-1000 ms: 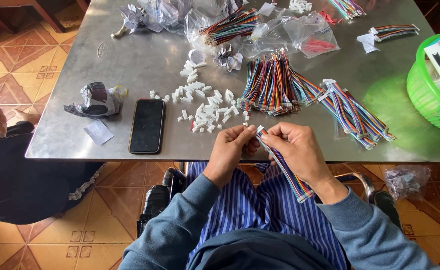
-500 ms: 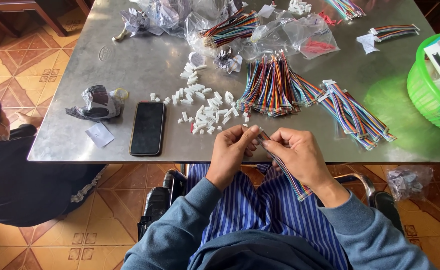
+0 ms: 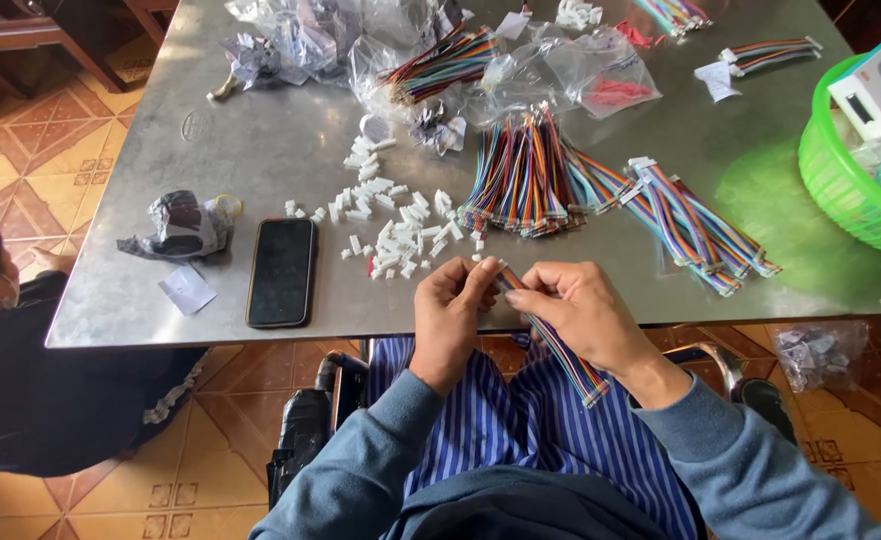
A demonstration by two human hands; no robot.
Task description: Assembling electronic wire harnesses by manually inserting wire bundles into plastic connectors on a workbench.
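Both of my hands meet just over the near edge of the steel table [image 3: 260, 150], and between them runs a rainbow ribbon cable [image 3: 560, 345]. My left hand [image 3: 447, 318] has its fingers pinched narrow on the cable's upper end; what sits under the fingertips there is hidden, so I cannot tell whether a connector is on it. My right hand [image 3: 578, 310] is curled around the cable lower down, and the loose tail slants out past my wrist over my striped lap.

Just beyond my knuckles lies a scatter of small white plastic connectors [image 3: 390, 215], too small to make out singly. Right of them lie a fanned bundle of coloured cables [image 3: 525, 175] and a second bundle [image 3: 695, 220]. At the far edge, crumpled clear plastic bags [image 3: 560, 70] hold more cables and something red, blurred by the plastic. A green basket [image 3: 845, 185] is cut off at the right, with a white box inside. A black phone [image 3: 281, 271] lies face up on the left, next to a white paper slip [image 3: 187, 288] and a crumpled grey wrapper [image 3: 180, 225].
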